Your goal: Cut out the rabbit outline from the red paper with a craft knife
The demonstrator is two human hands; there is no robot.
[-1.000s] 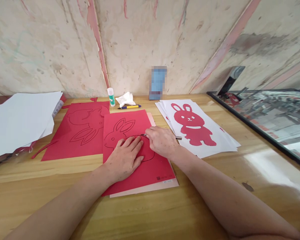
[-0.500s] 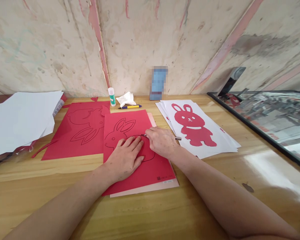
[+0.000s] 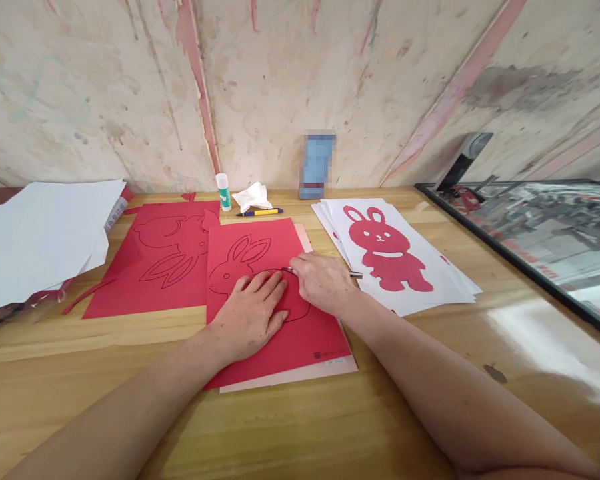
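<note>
My left hand (image 3: pixel 247 317) lies flat on a red sheet (image 3: pixel 285 350) that bears a black rabbit outline, its fingers slightly apart. Wrapped round a slim metal craft knife (image 3: pixel 356 275), my right hand (image 3: pixel 323 283) rests on the same sheet. The tool's tip touches the paper near the rabbit's back line, close to my left fingertips. Part of the outline is hidden under my left hand. A paler pink sheet (image 3: pixel 347 365) shows beneath the red one.
Another red sheet (image 3: pixel 125 267) with a rabbit outline lies left, beside white papers (image 3: pixel 40 240). Behind are a glue stick (image 3: pixel 223 193), a crumpled tissue (image 3: pixel 253 197) and a yellow-blue pen (image 3: pixel 260 213). Right, a red rabbit cutout (image 3: pixel 390 257) lies on white sheets; a phone-like object (image 3: pixel 317 167) stands behind.
</note>
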